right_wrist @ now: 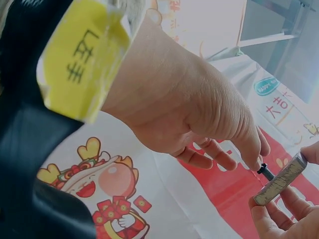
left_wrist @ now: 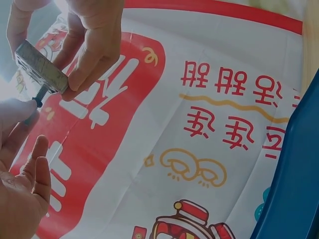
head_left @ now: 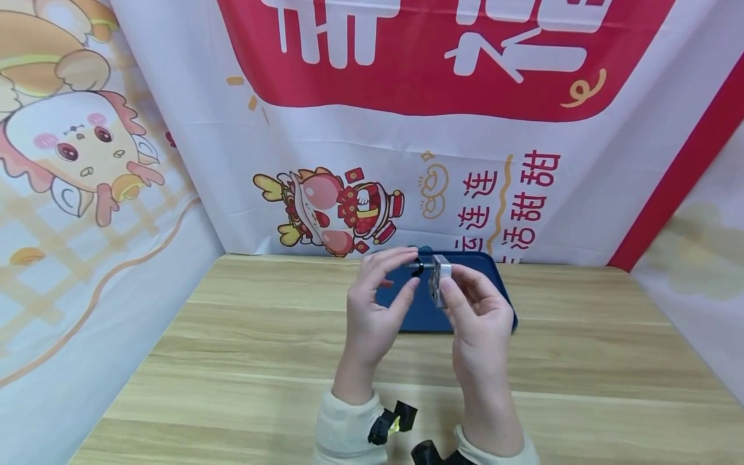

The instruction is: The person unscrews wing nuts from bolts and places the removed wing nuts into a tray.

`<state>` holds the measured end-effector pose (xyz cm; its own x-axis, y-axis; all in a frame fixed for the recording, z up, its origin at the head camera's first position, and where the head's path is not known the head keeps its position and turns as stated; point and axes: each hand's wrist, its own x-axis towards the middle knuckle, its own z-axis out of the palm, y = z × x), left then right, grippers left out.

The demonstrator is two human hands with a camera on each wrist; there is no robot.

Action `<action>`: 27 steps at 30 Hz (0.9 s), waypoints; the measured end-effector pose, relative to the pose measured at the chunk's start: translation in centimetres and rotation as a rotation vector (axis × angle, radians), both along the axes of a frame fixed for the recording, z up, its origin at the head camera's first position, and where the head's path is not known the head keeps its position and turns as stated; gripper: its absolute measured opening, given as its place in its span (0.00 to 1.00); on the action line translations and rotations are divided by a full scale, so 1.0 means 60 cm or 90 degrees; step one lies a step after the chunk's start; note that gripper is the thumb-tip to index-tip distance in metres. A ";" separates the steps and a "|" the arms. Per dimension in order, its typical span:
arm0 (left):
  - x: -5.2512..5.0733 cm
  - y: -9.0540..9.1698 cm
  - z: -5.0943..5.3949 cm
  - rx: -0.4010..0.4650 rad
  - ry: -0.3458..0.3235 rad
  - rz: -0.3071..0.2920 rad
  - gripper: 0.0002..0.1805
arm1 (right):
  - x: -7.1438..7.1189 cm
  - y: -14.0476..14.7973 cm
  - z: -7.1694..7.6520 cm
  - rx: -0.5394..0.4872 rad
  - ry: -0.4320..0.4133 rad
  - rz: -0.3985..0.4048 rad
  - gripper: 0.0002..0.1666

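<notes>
My right hand [head_left: 479, 316] grips a flat silver metal block [head_left: 440, 281] by its edges, thumb on the near side. From the block's left face sticks out a threaded screw [head_left: 427, 265] with a black head. The thumb and a finger of my left hand [head_left: 374, 310] pinch that black head, the other fingers spread loosely. In the left wrist view the block [left_wrist: 42, 67] is tilted, the screw between it and my left hand [left_wrist: 20, 199]. The right wrist view shows the black screw [right_wrist: 268, 173] against the block [right_wrist: 281, 179]; how deep it sits is hidden.
Behind and below the hands, a dark blue tray [head_left: 424, 320] lies at the back of the wooden table [head_left: 261, 361]; the hands hide part of it. A printed cloth [head_left: 349, 142] hangs along the table's back edge. Black straps with devices are on both wrists.
</notes>
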<state>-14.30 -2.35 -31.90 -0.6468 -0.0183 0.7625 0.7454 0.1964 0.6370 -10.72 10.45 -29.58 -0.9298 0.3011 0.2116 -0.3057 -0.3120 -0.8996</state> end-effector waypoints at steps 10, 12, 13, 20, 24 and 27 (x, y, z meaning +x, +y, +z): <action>-0.002 0.003 -0.001 0.031 -0.046 -0.003 0.17 | 0.000 0.000 0.001 0.000 -0.006 0.002 0.09; -0.001 0.003 0.000 0.047 -0.072 -0.004 0.16 | 0.000 0.000 0.001 0.002 -0.006 0.005 0.09; -0.001 0.003 0.000 0.056 -0.087 -0.004 0.15 | 0.000 0.000 0.001 0.003 -0.005 0.006 0.08; -0.002 0.002 0.002 0.119 -0.152 -0.021 0.12 | 0.000 -0.001 -0.001 0.023 0.011 0.008 0.09; -0.003 0.002 0.003 0.134 -0.172 -0.035 0.12 | -0.001 -0.002 -0.002 0.027 0.012 0.006 0.10; -0.004 0.001 0.003 0.139 -0.186 -0.044 0.12 | -0.001 -0.002 -0.003 0.030 0.010 0.001 0.11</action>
<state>-14.56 -2.29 -31.73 -0.8420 -0.1086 0.5284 0.5326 -0.0116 0.8463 -10.80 10.34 -29.76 -0.9268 0.2881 0.2409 -0.3199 -0.2696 -0.9083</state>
